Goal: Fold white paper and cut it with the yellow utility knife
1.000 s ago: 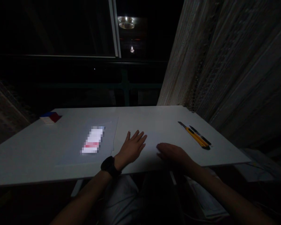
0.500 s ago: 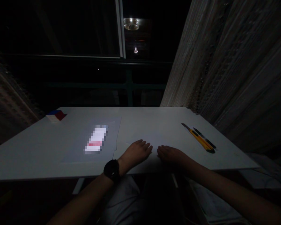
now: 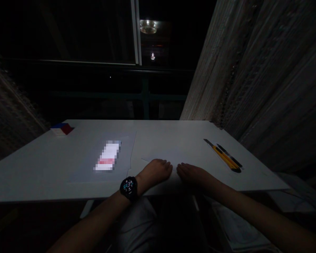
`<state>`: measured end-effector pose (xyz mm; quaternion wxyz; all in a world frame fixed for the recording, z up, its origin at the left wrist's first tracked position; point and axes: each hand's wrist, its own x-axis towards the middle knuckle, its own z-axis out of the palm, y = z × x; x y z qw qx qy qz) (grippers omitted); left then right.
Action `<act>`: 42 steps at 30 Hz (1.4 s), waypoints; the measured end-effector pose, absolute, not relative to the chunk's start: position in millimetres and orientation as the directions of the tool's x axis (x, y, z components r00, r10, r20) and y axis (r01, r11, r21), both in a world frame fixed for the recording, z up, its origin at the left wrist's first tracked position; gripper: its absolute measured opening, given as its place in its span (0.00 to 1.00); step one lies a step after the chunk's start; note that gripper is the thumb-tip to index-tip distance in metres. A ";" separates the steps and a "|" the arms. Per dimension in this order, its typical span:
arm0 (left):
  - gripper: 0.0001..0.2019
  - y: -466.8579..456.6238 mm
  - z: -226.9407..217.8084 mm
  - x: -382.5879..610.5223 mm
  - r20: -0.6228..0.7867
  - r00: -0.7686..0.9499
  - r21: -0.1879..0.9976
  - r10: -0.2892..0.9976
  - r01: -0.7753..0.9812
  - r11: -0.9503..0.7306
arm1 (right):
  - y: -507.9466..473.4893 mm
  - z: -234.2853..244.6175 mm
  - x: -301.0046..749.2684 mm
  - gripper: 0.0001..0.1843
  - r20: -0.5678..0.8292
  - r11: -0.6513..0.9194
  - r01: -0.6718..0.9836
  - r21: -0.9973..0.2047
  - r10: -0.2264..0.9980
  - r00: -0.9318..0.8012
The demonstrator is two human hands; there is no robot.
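Observation:
My left hand, with a black watch lit on its wrist, is closed, its fingers curled down over a sheet of white paper. Just to its right, a narrow gap away, my right hand also has its fingers bent and pressed together at the paper. The fingertips of both hands are hidden beneath the knuckles. The paper barely stands out from the white table; a thin corner of it shows left of my left hand.
Left of my hands, a blurred bright phone screen lies on white sheets. A blue, red and white cube sits far left. On the right lie a yellow box cutter and a dark pen. A curtain hangs behind.
My left wrist has turned so the watch face shows, now lit. The left fingers have curled and drawn together, with the hand slightly further right. My right hand has hardly moved.

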<state>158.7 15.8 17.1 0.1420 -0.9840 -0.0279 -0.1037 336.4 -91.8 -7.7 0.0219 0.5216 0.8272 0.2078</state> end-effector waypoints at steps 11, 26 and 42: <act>0.08 17.9 12.9 164.0 0.327 0.941 -0.117 0.085 0.130 -0.985 | -88.2 18.5 336.0 0.10 0.302 0.277 0.944 0.178 0.898 -0.320; 0.10 24.3 13.7 161.8 0.390 0.914 0.064 0.106 0.088 -0.994 | -110.0 25.7 351.9 0.09 0.221 0.321 0.935 0.149 0.911 -0.348; 0.12 24.8 12.9 158.5 0.485 0.866 0.015 0.122 0.131 -0.991 | -104.5 11.6 348.8 0.14 0.682 0.199 0.967 0.158 0.686 -0.252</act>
